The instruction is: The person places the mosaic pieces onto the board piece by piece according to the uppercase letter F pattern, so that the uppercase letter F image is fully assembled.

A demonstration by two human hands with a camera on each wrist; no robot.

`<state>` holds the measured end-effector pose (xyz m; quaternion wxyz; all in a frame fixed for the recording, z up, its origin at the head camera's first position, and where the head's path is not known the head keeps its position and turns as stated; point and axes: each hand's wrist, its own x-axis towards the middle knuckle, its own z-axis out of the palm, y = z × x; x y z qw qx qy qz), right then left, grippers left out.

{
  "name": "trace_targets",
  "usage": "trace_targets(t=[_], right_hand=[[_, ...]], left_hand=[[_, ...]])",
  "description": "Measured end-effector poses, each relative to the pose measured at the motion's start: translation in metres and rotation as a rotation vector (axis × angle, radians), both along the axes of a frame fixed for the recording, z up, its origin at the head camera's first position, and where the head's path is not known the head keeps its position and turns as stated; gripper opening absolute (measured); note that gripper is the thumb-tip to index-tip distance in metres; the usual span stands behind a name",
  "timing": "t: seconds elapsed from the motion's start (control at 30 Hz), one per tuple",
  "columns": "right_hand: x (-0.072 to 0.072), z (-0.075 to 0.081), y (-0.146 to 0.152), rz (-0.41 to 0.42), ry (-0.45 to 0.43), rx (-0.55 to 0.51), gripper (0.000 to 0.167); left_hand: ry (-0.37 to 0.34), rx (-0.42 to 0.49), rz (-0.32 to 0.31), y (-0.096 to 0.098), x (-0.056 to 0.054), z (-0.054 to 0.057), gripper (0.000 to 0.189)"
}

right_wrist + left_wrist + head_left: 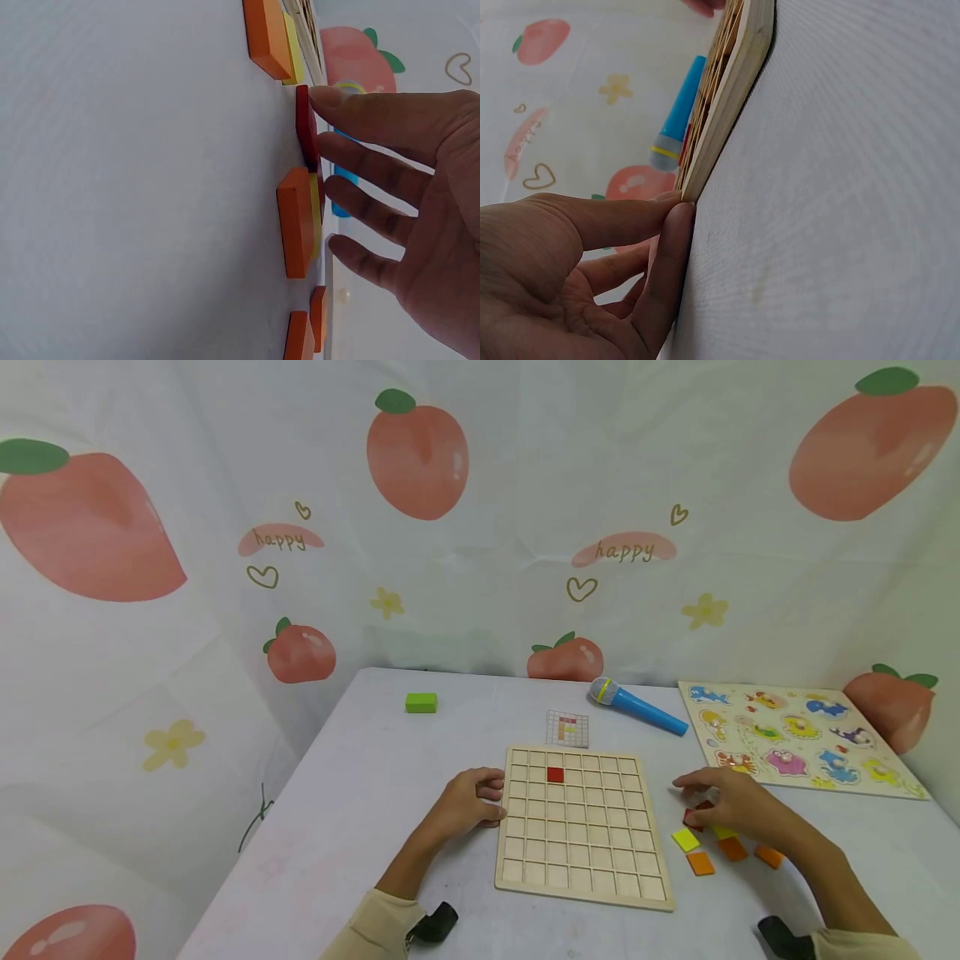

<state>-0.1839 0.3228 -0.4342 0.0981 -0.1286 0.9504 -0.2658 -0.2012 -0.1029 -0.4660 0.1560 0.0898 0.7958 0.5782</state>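
A square wooden grid board (585, 827) lies on the table, one red tile (555, 775) sitting in a cell of its upper rows. At the board's left edge my left hand (467, 803) pinches the rim, thumb and a finger meeting at the wood in the left wrist view. To the right of the board, my right hand (738, 806) hovers over loose tiles with its fingers extended. Its thumb touches or nearly touches a loose red tile (305, 124) in the right wrist view. Around it lie a yellow tile (686, 839), an orange tile (701, 863) and several others.
A small card with a coloured grid pattern (567, 728) lies behind the board. Farther back are a blue toy microphone (645, 708) and a green block (421, 702). An animal picture puzzle board (806, 739) occupies the back right. A printed curtain (480, 585) hangs behind the table.
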Motion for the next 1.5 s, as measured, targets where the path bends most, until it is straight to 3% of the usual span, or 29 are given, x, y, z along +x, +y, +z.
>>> trace_targets(t=[0.3, 0.6, 0.97, 1.5], right_hand=[[0.0055, 0.0009, 0.0067, 0.008, -0.013, 0.008, 0.055], [0.0066, 0.0014, 0.0094, -0.002, -0.026, 0.037, 0.041], [0.0042, -0.0005, 0.0095, -0.042, -0.068, 0.062, 0.04], [0.0037, 0.0021, 0.0054, 0.0, 0.003, 0.056, 0.037]], left_hand=[[0.015, -0.014, -0.005, 0.0006, -0.0007, 0.0011, 0.062], [0.022, -0.019, -0.003, 0.0001, -0.0003, 0.0016, 0.062], [0.015, -0.016, -0.001, 0.0005, -0.0013, -0.0019, 0.062], [0.01, -0.009, -0.001, 0.0002, -0.0004, -0.0013, 0.062]])
